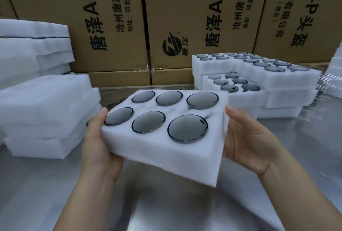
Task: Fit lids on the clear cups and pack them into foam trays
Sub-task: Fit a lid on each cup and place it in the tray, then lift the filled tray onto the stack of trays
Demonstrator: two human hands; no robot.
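A white foam tray (166, 158) hangs above the steel table, tilted, held between both hands. Several round lidded clear cups (187, 130) fill its holes in two rows. My left hand (98, 143) grips the tray's left end, thumb on the top edge and fingers underneath. My right hand (248, 140) holds the right end, thumb up at the top corner, palm against the side and fingers hidden under the foam.
Filled foam trays (268, 80) are stacked at the back right. Stacks of white foam (42, 112) stand at the left. Cardboard boxes (114, 27) form a wall behind. The steel table (166, 212) spreads below the tray.
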